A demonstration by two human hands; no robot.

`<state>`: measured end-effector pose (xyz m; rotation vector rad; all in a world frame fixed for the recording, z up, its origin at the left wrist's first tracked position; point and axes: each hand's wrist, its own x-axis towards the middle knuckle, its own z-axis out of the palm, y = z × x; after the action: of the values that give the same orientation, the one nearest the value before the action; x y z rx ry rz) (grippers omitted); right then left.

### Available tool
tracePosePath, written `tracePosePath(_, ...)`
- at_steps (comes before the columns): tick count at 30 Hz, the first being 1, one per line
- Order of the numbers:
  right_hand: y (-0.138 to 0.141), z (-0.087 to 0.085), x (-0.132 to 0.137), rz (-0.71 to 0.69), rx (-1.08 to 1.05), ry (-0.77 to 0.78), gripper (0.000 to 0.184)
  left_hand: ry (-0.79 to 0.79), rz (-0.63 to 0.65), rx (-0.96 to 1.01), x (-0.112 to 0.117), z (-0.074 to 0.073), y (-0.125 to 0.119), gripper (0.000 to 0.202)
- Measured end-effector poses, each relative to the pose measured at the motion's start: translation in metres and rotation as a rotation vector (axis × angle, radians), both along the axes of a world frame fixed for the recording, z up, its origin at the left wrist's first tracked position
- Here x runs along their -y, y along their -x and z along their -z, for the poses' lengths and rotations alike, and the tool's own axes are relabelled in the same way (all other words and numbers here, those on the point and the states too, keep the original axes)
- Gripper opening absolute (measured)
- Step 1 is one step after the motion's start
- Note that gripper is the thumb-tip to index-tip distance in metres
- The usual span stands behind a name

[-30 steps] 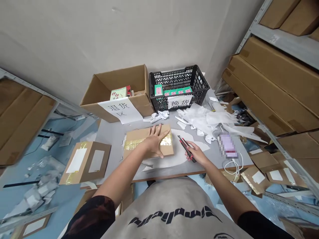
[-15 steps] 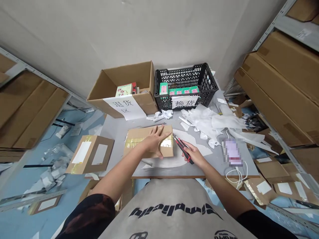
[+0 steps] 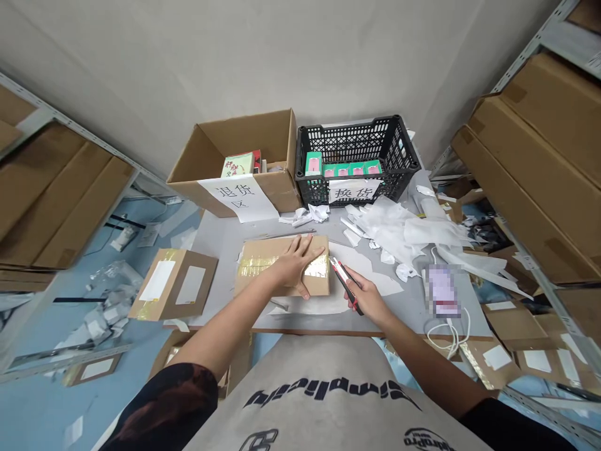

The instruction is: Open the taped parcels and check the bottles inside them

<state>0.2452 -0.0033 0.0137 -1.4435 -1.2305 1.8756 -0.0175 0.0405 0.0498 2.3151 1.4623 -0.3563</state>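
A flat cardboard parcel (image 3: pixel 263 260) sealed with shiny yellow tape lies on the grey table (image 3: pixel 220 244) in front of me. My left hand (image 3: pixel 293 266) rests flat on its top, fingers spread. My right hand (image 3: pixel 369 300) is closed round a red and black utility knife (image 3: pixel 344 279). The knife's tip sits at the parcel's right edge, by the tape.
Behind stand an open cardboard box (image 3: pixel 244 163) with a paper sign and a black plastic crate (image 3: pixel 359 156) with green packs. Crumpled white paper (image 3: pixel 404 232) and a phone on a cable (image 3: pixel 441 291) lie right. Another taped parcel (image 3: pixel 176 291) overhangs the table's left edge. Shelves of cartons flank both sides.
My right hand has brought the knife leftward until its tip reaches the parcel's right edge. The left hand stays flat on the parcel. My view has shifted slightly.
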Motion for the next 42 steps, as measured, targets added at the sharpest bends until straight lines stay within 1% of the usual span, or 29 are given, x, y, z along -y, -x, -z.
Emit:
tracePosePath(3,-0.004,0.000,-0.005,-0.011,-0.017,0.020,0.061,0.009,-0.006,0.003,0.000,-0.003,-0.002,0.147)
tracePosePath(7,-0.007,-0.004,-0.007,-0.054,-0.037,0.008,0.060,0.017,-0.004,0.005,-0.001,-0.009,-0.005,0.146)
tracePosePath(11,-0.008,-0.007,-0.007,-0.071,-0.007,0.002,0.062,0.018,-0.005,-0.011,-0.001,-0.013,-0.008,0.145)
tracePosePath(17,-0.011,-0.010,-0.004,-0.093,-0.025,-0.002,0.061,0.019,-0.013,-0.010,-0.002,-0.013,-0.009,0.144)
tracePosePath(24,-0.013,-0.015,0.002,-0.088,-0.025,0.036,0.061,0.036,-0.023,-0.003,-0.002,-0.013,-0.009,0.143)
tracePosePath(27,-0.015,-0.016,0.003,-0.109,-0.028,0.039,0.061,0.043,-0.028,-0.015,-0.002,-0.012,-0.009,0.142)
tracePosePath(31,-0.018,-0.011,0.007,-0.108,-0.031,0.053,0.061,0.048,-0.033,-0.014,-0.006,-0.011,-0.010,0.144)
tracePosePath(35,-0.024,0.004,0.011,-0.052,-0.019,0.036,0.062,0.068,-0.020,-0.028,-0.011,-0.012,-0.014,0.147)
tracePosePath(38,-0.027,0.012,0.009,-0.014,-0.015,0.019,0.063,0.084,-0.026,-0.053,-0.012,-0.012,-0.016,0.148)
tracePosePath(42,-0.024,0.011,0.000,-0.054,-0.039,-0.002,0.061,0.085,-0.030,-0.062,-0.010,-0.009,-0.016,0.151)
